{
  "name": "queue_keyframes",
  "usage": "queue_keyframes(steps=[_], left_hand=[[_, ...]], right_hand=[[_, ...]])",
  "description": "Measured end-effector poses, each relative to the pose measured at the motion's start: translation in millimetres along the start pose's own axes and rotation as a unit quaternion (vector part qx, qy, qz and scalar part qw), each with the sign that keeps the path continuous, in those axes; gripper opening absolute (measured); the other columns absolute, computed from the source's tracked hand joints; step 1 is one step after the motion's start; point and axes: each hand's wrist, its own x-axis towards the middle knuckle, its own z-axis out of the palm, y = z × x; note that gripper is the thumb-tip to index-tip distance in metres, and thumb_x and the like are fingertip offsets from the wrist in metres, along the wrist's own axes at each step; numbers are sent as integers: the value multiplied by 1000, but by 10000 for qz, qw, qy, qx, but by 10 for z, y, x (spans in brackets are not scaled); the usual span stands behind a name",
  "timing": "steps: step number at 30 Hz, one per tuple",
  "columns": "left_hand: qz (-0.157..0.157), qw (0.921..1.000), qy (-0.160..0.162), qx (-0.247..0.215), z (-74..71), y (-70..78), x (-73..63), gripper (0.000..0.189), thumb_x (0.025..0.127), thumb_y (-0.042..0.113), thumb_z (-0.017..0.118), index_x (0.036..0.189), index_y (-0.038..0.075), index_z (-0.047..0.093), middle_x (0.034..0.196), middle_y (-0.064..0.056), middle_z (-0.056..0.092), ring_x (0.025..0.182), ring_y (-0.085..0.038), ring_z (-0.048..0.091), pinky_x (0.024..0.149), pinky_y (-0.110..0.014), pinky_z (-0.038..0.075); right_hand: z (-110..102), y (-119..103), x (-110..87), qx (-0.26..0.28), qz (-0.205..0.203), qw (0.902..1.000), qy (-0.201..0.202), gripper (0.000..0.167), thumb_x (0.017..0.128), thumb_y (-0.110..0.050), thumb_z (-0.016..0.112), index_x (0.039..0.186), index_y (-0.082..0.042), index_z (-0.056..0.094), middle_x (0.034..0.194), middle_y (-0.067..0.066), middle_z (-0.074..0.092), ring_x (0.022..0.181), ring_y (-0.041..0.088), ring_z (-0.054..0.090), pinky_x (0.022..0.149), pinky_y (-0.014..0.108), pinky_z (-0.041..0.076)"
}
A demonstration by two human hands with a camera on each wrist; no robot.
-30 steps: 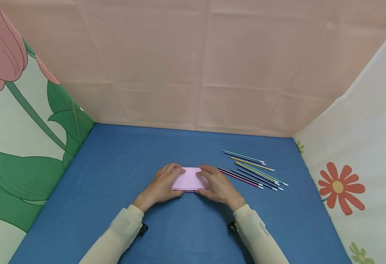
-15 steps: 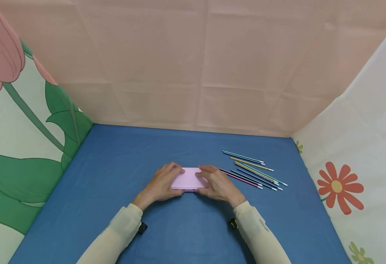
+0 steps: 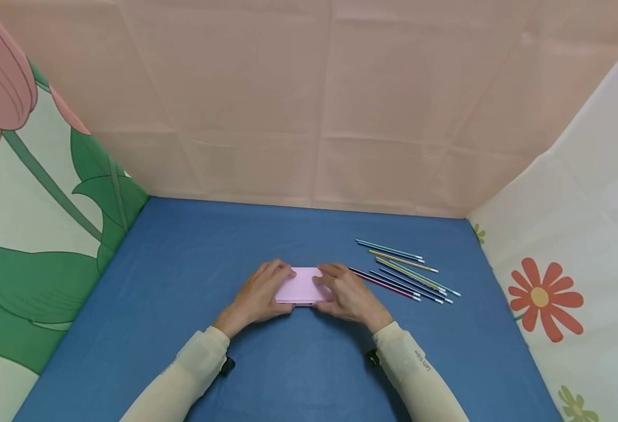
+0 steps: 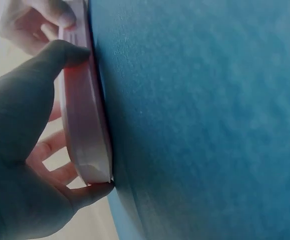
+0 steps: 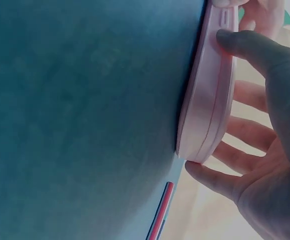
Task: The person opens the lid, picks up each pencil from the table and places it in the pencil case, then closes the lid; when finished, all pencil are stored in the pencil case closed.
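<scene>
A pink, flat pencil case (image 3: 302, 285) with rounded corners lies on the blue cloth, between both hands. My left hand (image 3: 260, 296) grips its left end, thumb on the near side and fingers over the top and far side. At the right end my right hand (image 3: 348, 298) holds it the same way. In the left wrist view the case (image 4: 82, 110) shows its pale side wall, with the thumb pressed against it. The right wrist view shows a seam and a small clasp on the case (image 5: 209, 100); the little finger touches its end.
Several pencils (image 3: 406, 275) in teal, yellow, dark blue and red, with white ends, lie scattered to the right of the case, close to my right hand. The blue cloth (image 3: 209, 234) meets a beige backdrop (image 3: 309, 117) and flower-printed side panels (image 3: 567, 246).
</scene>
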Motion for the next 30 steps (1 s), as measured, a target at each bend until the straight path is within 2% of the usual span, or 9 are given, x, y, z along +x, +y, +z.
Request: queue_keyframes(steps=[6,16,21,25,30], left_hand=[[79,9999,77,125,29,4,-10,62,89,31,94,143,18,66,146,-7,62,145,-39,57,116,-62,55],[78,9999,29,120,36,-9,0,63,90,34,96,144,20,67,146,-5,63,143,-38,59,115,-60,56],[7,10000,-11,-20,15,-13,-13,70,90,36,98,149,18,66,155,-7,64,149,-38,57,123,-62,52],[24,10000,48,-64,-15,-54,-72,78,90,36,99,155,14,64,162,-12,62,156,-40,54,130,-64,46],[43,9996,252,-91,-69,-165,-203,82,89,29,100,158,8,62,165,-19,60,154,-45,56,127,-65,49]], right_hand=[[-5,-16,-15,-116,-39,9999,-11,58,96,-39,91,143,-7,77,158,20,68,147,43,64,122,58,56],[-8,-11,-21,66,-1,10000,-32,56,97,-36,91,143,-6,78,158,21,68,148,44,64,122,58,56],[-5,-5,-22,169,51,9998,-67,56,96,-35,91,142,-7,78,159,21,67,149,43,63,123,58,55],[-11,-11,-12,216,77,9997,-103,56,97,-35,91,143,-6,77,160,21,67,150,43,63,124,58,55],[-7,-8,-7,244,58,9997,-68,58,96,-35,92,144,-6,77,160,21,66,150,43,63,124,58,54]])
